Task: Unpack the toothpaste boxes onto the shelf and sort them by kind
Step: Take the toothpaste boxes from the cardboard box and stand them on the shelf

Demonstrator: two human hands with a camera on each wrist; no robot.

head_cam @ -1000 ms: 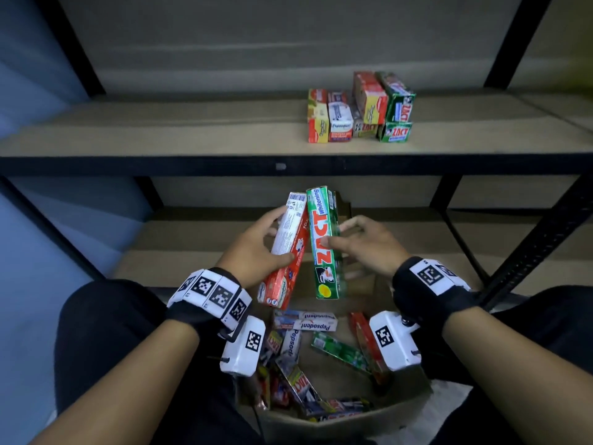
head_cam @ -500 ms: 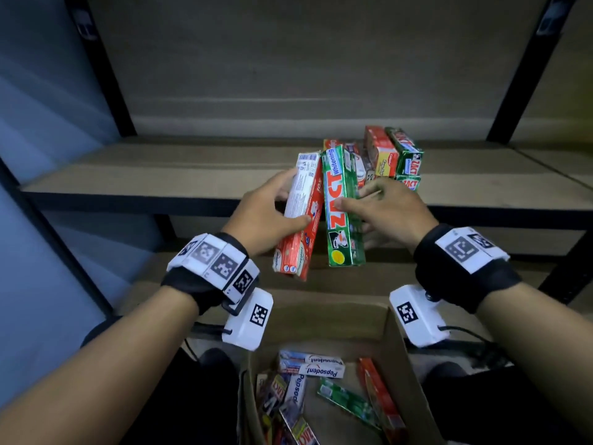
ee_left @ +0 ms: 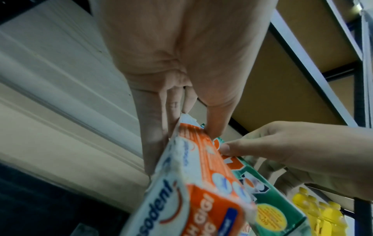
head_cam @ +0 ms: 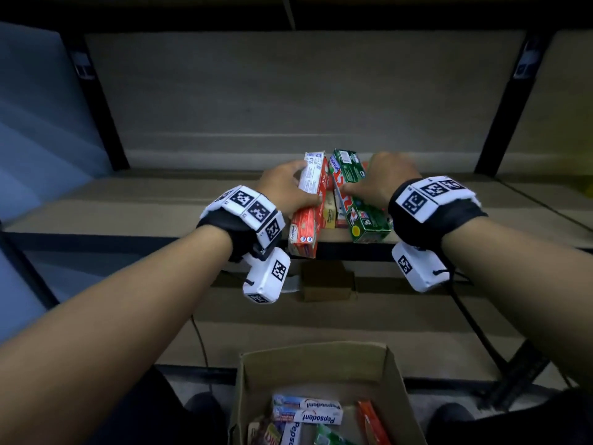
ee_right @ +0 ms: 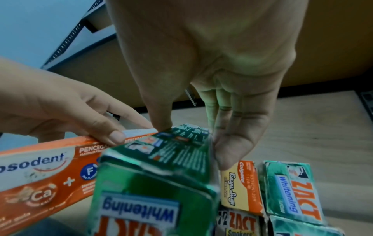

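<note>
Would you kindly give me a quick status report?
Left hand grips red Pepsodent box; right hand grips green Zact box. Both over shelf, sorted boxes below.

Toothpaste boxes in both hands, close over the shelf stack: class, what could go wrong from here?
1. The green Zact box in the right hand comes in right over the stacked boxes; it may topple them.
2. The red Pepsodent box, in the left hand grip, overhangs the shelf edge; released there, it could fall.
</note>
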